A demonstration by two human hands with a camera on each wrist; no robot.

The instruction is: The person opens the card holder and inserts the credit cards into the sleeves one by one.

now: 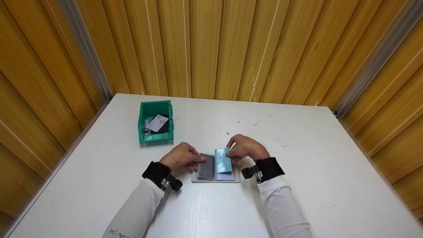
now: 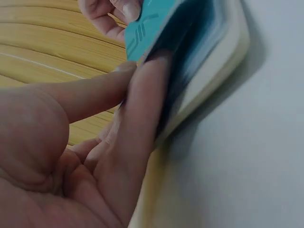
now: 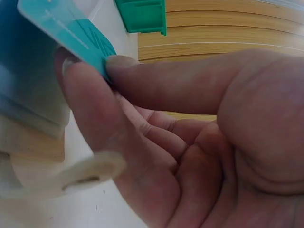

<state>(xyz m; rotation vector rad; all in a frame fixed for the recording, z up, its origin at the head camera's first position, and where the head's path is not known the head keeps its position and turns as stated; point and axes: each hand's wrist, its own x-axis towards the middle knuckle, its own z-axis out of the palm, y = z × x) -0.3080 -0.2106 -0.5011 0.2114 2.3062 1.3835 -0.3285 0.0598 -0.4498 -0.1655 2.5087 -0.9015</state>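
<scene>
A card holder booklet (image 1: 216,181) with clear sleeves lies spread on the white table. My left hand (image 1: 183,156) pinches a dark sleeve page (image 1: 206,167) at its left edge; the left wrist view has the thumb (image 2: 95,90) on one face and the index finger behind. Between the thumb and index finger of my right hand (image 1: 248,148) is a light blue card (image 1: 223,160), held by its right edge over the right-hand sleeve. In the right wrist view, white print shows on the teal card (image 3: 71,35). The booklet's cream cover (image 2: 209,71) shows below the pages.
A green bin (image 1: 156,138) stands at the back left of the table (image 1: 314,185), holding a white card (image 1: 157,123) and several darker ones. Wood-patterned walls (image 1: 205,49) enclose the table's back and sides. Small dark marks dot the tabletop behind the booklet.
</scene>
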